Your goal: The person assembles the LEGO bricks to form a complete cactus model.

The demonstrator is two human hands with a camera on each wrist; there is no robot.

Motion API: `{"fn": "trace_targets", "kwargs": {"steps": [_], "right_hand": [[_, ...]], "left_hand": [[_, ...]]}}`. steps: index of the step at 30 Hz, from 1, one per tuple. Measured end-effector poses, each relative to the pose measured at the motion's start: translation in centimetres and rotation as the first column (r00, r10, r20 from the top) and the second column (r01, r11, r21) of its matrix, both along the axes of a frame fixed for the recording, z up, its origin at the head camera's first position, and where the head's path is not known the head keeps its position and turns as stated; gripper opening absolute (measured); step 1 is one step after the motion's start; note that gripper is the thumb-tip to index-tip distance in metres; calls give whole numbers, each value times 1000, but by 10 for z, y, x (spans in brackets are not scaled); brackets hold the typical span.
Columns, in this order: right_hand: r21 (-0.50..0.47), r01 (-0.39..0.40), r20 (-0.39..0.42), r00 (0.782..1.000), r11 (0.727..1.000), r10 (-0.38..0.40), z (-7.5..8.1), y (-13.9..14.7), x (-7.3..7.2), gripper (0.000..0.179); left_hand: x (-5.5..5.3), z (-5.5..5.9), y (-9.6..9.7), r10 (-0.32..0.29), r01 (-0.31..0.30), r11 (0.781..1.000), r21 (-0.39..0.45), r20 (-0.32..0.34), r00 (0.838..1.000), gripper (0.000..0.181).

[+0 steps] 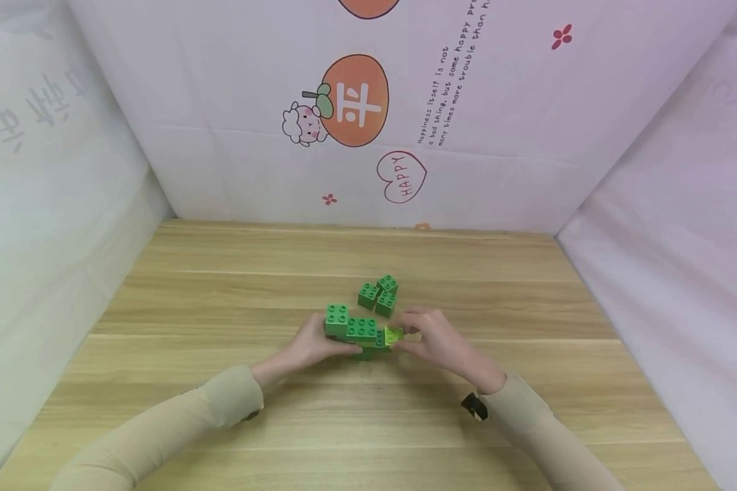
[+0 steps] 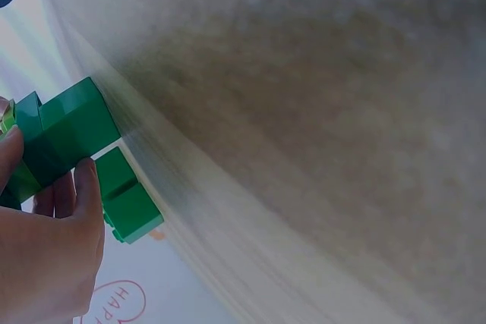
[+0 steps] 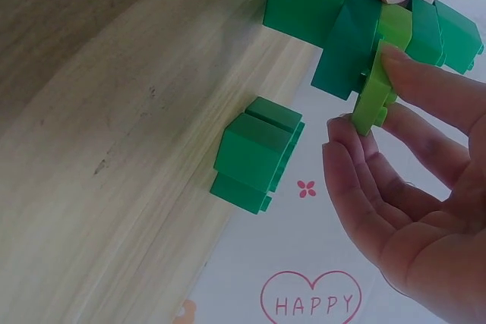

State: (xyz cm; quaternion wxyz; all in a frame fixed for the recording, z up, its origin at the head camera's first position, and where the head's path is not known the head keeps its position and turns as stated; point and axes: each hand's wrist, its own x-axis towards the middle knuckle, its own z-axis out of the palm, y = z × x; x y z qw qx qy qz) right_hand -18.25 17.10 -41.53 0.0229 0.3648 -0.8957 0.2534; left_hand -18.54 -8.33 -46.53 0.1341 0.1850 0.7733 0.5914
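Observation:
A stack of joined green toy building bricks [image 1: 361,329] stands in front of me, with a taller brick at its left end and a lime layer lower down. My left hand [image 1: 315,342] grips its left side, thumb in front and fingers behind. Between thumb and fingers, my right hand [image 1: 432,339] pinches a thin lime brick [image 3: 372,95] at the stack's right end. In the right wrist view this lime brick lies against the dark green brick [image 3: 348,47]; whether it is pressed fully on cannot be told.
Three loose green bricks [image 1: 385,302] sit close together on the wooden table [image 1: 233,293], just behind the stack. White printed cloth [image 1: 239,136] rises along the table's back edge and both sides. A black strap piece [image 1: 474,406] shows by the right cuff.

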Motion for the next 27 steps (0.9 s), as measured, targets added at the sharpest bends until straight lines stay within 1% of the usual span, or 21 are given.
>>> {"fn": "trace_targets", "kwargs": {"steps": [4, 11, 19, 27], "right_hand": [[11, -3, 0, 1000, 1000, 3, 0, 0, 0, 29], [5, 13, 34, 999, 1000, -13, -1, 0, -1, 29], [-7, 27, 28, 999, 1000, -26, -3, -1, -1, 31], [-32, 30, 25, 999, 999, -29, -5, 0, 0, 32]], "left_hand": [[0, 0, 0, 2, -2, 1000, -2, -13, 1000, 50], [0, -1, 0, 9, -9, 1000, -8, 3, 1000, 50], [-1, 1, -1, -3, 2, 1000, -6, -16, 1000, 50], [0, 1, -1, -11, 11, 1000, 4, -9, 1000, 49]]}}
